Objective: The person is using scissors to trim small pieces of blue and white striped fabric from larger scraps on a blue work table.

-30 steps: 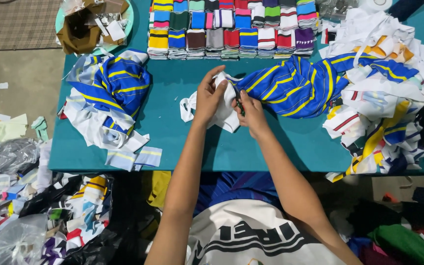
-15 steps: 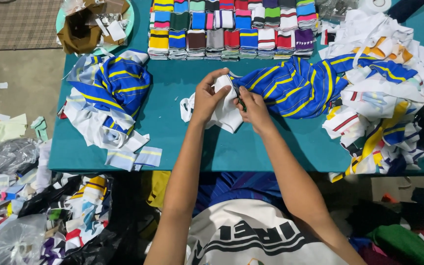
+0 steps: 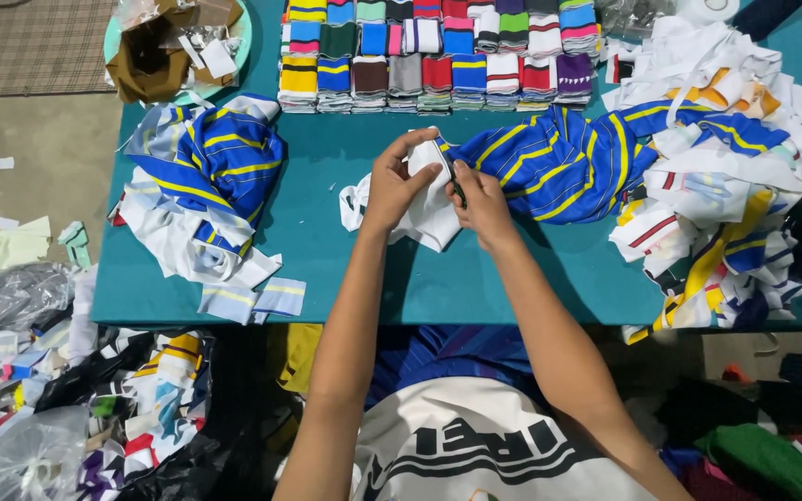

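soft matt white knit cloth (image 3: 424, 209) on a smooth teal table (image 3: 345, 269); striped ribbed cloth stacks (image 3: 438, 74).

On the teal table (image 3: 345, 269), the left hand (image 3: 399, 181) and right hand (image 3: 483, 202) pinch a white fabric piece (image 3: 424, 218) beside blue yellow-striped cloth (image 3: 549, 162); folded striped collars (image 3: 438, 51) line the far edge.

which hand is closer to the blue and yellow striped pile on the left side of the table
Left. The left hand grips the white cloth piece at the table's middle, on the side facing the left striped pile. The right hand sits just beyond it, farther from that pile.
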